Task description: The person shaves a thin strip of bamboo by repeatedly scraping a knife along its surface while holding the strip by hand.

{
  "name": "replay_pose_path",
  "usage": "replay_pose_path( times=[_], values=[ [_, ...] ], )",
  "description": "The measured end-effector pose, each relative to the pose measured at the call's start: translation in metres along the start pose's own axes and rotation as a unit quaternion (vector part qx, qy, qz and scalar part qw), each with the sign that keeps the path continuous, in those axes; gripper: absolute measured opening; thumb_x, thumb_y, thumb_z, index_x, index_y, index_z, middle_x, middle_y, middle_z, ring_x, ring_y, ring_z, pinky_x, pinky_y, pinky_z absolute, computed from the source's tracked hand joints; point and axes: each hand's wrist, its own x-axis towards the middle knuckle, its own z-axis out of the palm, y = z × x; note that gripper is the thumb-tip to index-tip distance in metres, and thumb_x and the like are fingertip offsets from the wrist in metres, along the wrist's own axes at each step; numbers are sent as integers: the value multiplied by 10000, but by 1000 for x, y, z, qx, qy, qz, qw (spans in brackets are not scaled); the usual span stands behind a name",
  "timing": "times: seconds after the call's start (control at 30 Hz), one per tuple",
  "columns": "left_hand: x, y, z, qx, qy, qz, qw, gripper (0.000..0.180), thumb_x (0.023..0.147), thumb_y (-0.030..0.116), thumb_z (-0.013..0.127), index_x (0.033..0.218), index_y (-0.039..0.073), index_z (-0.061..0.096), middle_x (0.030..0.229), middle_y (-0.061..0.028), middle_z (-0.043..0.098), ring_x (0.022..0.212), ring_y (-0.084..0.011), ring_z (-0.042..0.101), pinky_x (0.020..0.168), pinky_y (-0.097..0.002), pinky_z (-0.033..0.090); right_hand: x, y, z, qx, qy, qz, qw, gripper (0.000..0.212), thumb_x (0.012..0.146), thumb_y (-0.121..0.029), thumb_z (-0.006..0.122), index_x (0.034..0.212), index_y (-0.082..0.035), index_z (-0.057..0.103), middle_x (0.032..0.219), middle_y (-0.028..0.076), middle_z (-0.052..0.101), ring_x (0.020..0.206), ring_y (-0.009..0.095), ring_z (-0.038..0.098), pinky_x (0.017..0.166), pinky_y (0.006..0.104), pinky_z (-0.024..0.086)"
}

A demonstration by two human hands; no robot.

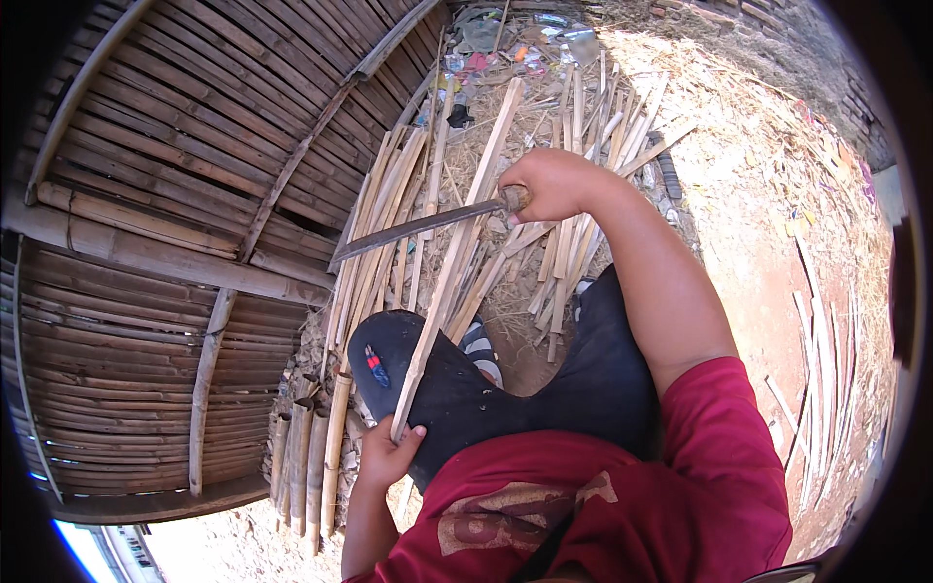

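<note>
My right hand is closed round the handle of a machete, out in front of me. The long dark machete blade points left and lies across a pale bamboo strip; whether it touches the strip I cannot tell. Near my left thigh, my left hand grips the strip's near end. From there the strip slants up and away over my knee, its far end beyond the blade. Many more split bamboo strips lie on the ground under and beyond the blade.
A bamboo-slat wall stands close on the left. Upright bamboo poles lean beside it. More thin strips lie on the dirt at the right. Scattered litter and straw cover the far ground, before a brick wall.
</note>
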Motion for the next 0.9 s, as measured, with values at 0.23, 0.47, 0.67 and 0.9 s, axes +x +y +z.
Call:
replay_pose_path(
  times=[0.23, 0.47, 0.67, 0.9],
  values=[
    [1, 18, -2, 54, -3, -5, 999, 317, 921, 250, 800, 776, 57, 595, 607, 16, 559, 579, -68, 509, 528, -284, 430, 0, 46, 1, 17, 171, 83, 982, 468, 793, -287, 837, 1172, -36, 725, 1044, 244, 725, 1008, 417, 690, 896, 463, 533],
    [2, 4, 0, -7, -4, 2, 1000, 328, 926, 244, 801, 767, 67, 576, 614, 36, 538, 592, -57, 482, 530, -280, 421, -9, 8, -10, 23, 86, 10, 996, 451, 794, -300, 829, 1166, -65, 730, 1036, 216, 731, 995, 410, 696, 867, 485, 538],
    [0, 12, -2, -3, -10, -12, 1000, 312, 929, 231, 797, 777, 67, 581, 613, 38, 533, 588, -57, 472, 525, -277, 409, -5, 14, -4, 26, 98, 29, 994, 423, 793, -285, 831, 1147, -74, 736, 993, 202, 736, 974, 402, 703, 847, 490, 542],
    [4, -10, -8, -49, -31, 23, 998, 441, 1051, 410, 625, 823, 32, 615, 624, 29, 519, 602, -74, 475, 544, -285, 394, -14, -17, -18, -44, 94, 10, 995, 402, 805, -293, 833, 1129, -77, 737, 923, 200, 722, 924, 400, 695, 805, 484, 536]
  ],
)
